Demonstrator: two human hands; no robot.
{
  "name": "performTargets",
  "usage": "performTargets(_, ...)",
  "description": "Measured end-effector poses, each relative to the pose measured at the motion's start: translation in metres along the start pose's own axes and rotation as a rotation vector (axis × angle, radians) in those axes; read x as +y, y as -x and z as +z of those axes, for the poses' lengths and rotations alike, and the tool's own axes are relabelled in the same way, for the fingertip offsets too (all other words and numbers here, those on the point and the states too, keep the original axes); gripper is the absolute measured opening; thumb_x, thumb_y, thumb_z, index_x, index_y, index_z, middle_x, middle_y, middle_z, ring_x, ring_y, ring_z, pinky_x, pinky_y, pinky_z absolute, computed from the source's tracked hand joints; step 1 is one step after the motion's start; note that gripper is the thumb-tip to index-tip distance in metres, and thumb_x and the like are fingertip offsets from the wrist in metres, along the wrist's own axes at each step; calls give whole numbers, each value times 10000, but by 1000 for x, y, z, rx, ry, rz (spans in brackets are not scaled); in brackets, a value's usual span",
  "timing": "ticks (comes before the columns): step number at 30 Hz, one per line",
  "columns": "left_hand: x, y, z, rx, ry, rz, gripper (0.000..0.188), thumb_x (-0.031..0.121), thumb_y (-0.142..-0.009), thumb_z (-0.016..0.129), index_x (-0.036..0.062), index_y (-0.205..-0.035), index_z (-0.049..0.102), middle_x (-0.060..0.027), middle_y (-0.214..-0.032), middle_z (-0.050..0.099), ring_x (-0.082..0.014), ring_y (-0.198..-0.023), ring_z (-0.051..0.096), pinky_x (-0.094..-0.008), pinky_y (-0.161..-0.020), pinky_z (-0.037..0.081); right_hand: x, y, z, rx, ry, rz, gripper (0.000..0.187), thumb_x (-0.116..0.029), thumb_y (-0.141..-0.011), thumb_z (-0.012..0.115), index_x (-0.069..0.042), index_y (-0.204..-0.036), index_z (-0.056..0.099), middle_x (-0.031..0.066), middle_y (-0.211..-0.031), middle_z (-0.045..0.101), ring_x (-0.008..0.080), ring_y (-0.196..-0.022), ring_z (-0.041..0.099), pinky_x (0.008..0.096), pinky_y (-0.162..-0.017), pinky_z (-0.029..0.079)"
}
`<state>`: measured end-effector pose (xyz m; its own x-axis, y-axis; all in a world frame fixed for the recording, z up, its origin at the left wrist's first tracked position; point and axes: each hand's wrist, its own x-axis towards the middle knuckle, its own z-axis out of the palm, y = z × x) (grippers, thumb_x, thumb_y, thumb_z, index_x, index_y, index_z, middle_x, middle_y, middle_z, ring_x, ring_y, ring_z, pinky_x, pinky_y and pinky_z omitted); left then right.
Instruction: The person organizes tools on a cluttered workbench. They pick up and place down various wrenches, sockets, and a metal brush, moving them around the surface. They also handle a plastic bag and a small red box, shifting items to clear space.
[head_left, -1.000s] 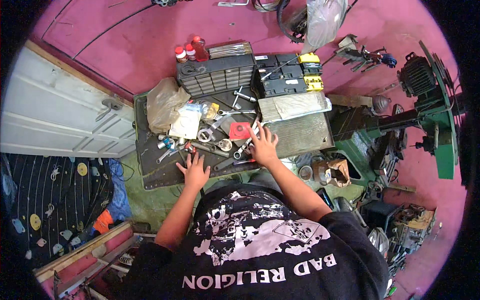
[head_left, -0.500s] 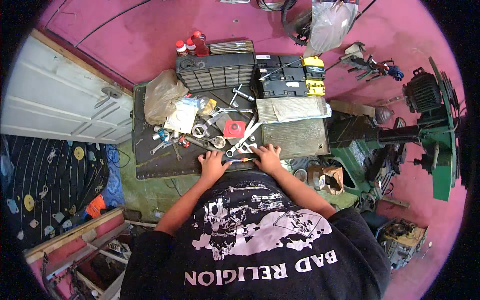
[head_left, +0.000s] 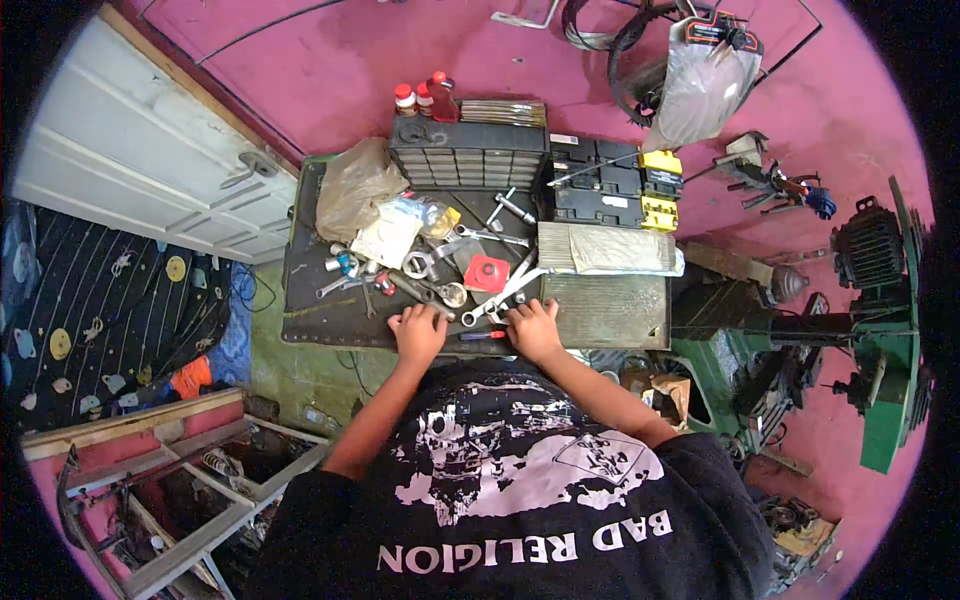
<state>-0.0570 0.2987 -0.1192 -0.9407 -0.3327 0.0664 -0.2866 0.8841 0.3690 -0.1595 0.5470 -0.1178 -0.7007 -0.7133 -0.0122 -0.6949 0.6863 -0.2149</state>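
Observation:
My left hand (head_left: 418, 332) rests on the front part of the dark workbench (head_left: 320, 290), fingers apart with nothing in them. To its right, also on the bench, my right hand (head_left: 534, 330) lies with its fingers spread, beside the combination wrenches (head_left: 497, 303). Between both hands is a small screwdriver (head_left: 484, 335) with a red and blue handle, lying crosswise near the bench edge. Just beyond the hands sit a red square piece (head_left: 487, 273) with a round centre, a large ring wrench (head_left: 415, 264) and a T-handle socket wrench (head_left: 500, 207).
A drawer cabinet (head_left: 468, 160) and black-and-yellow battery-like boxes (head_left: 598, 180) stand at the back. A plastic bag (head_left: 355, 190) lies at left; a ribbed panel (head_left: 606, 310) lies at right. A green drill press (head_left: 890, 400) stands farther right, a white door (head_left: 150, 150) left.
The view has shifted, so the bench sits lower and slightly to the right in the picture. Both hands stay at the front of the bench with the screwdriver between them.

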Motion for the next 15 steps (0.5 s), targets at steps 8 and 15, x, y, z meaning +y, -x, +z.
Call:
performTargets(8,-70,-78,-75,304,-63,-415,922,349,-812,797,170,-1558,286,-192,-1449,391,-392,-1271,461,-587,-954,390,-60,-115,-21,162,-121,56,368,-244,-824,683,-152,-1178,643,66,-1058,682,274,-1077,581,563,-948,361)
performTargets(15,-172,-178,-120,193,-108,-321,504,339,-848,740,208,-1313,597,-146,-1307,552,-398,-1184,529,-596,-900,414,-121,-246,-6,-66,-141,278,675,-404,-789,744,-179,-1385,522,127,-1277,633,324,-1273,497,624,-1046,290)
